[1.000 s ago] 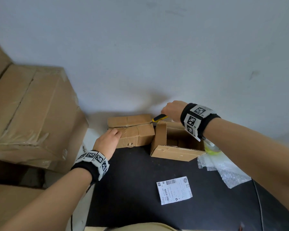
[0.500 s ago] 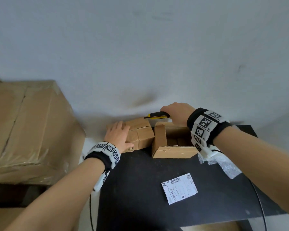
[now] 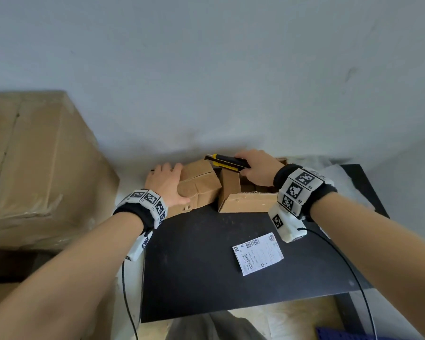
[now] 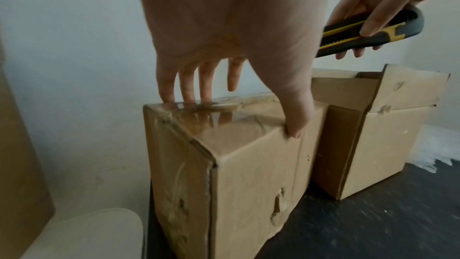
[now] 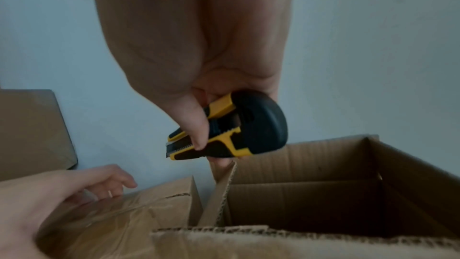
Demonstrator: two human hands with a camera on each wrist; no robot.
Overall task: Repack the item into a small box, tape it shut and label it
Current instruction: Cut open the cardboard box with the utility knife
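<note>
A small taped cardboard box [image 3: 201, 182] stands at the back left of the black table [image 3: 194, 266]. My left hand [image 3: 167, 182] holds it from above, fingers on the far top edge and thumb [image 4: 296, 131] on the near edge. To its right, touching it, is an open brown box [image 3: 248, 202] with flaps up; its inside [image 5: 323, 194] looks empty. My right hand [image 3: 258, 170] grips a yellow and black utility knife [image 3: 227, 163] above the seam between the two boxes, tip pointing left. A white shipping label [image 3: 258, 256] lies flat on the table in front.
A large taped carton [image 3: 35, 168] fills the left side, beside the table. Clear bubble wrap [image 3: 341, 173] lies behind and right of the open box. The wall stands right behind the boxes. Wrist cables hang along both arms.
My left hand has slid further over the taped box, which now sits turned and tilted. The right hand has brought the knife leftward, over the gap between the boxes.
</note>
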